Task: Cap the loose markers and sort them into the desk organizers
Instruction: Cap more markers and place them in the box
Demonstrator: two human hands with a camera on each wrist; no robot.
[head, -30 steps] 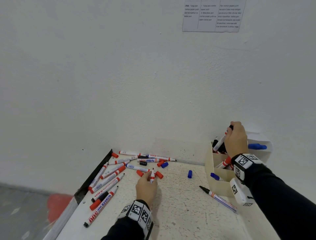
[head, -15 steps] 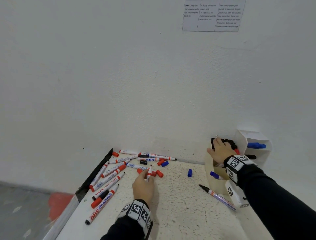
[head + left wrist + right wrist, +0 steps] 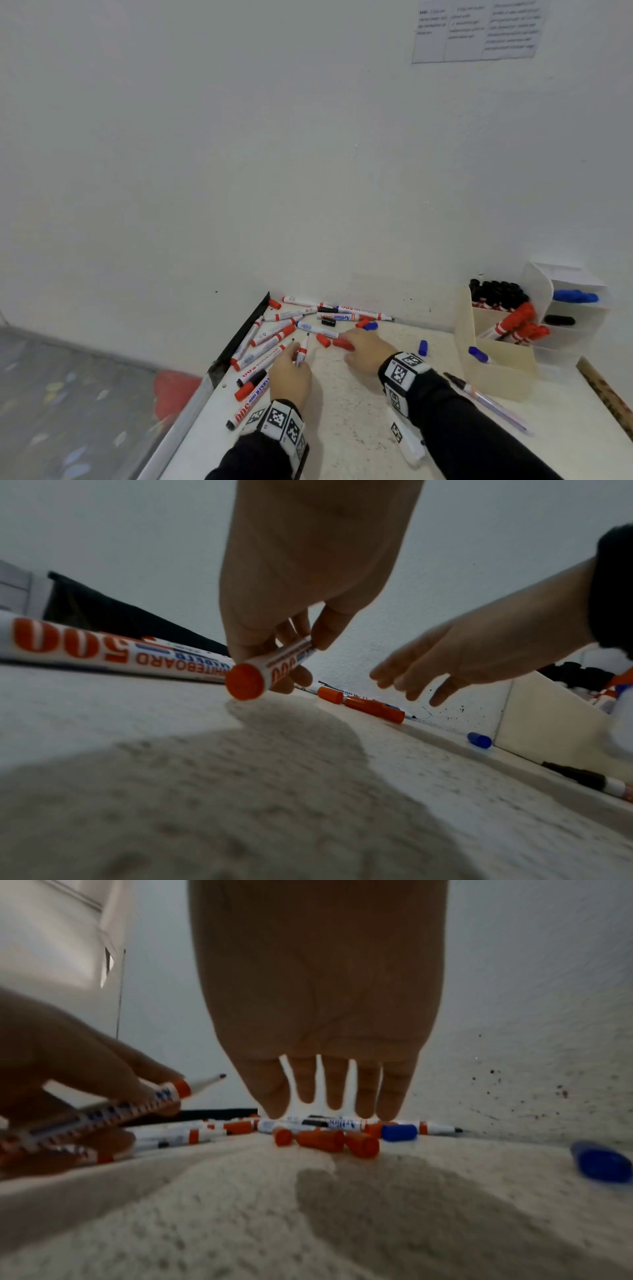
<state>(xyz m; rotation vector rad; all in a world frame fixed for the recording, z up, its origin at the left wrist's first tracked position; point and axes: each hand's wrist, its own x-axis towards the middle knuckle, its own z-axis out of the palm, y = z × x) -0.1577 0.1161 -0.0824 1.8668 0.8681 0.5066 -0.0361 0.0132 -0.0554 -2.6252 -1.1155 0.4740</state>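
- Looking down from the head cam: left hand (image 3: 291,371) is pinching an uncapped red marker (image 3: 302,351), tip pointing away toward the wall. Right hand (image 3: 366,349) reaches flat over the loose red caps (image 3: 334,342), fingers straight and a bit apart. Cream organizer (image 3: 493,373) sits off to the right with black and red capped markers standing in it, well apart from the pile of loose markers (image 3: 270,339) by the table's left edge.
- Left wrist cam: fingers (image 3: 318,631) and thumb curl round the marker barrel, its orange butt end (image 3: 245,681) just above the table (image 3: 240,791). Right hand's fingers are splayed, nothing in them.
- Right wrist cam: four fingers (image 3: 339,1088) hang straight and slightly spread just over the red caps; a blue cap (image 3: 399,1132) lies just beside those.
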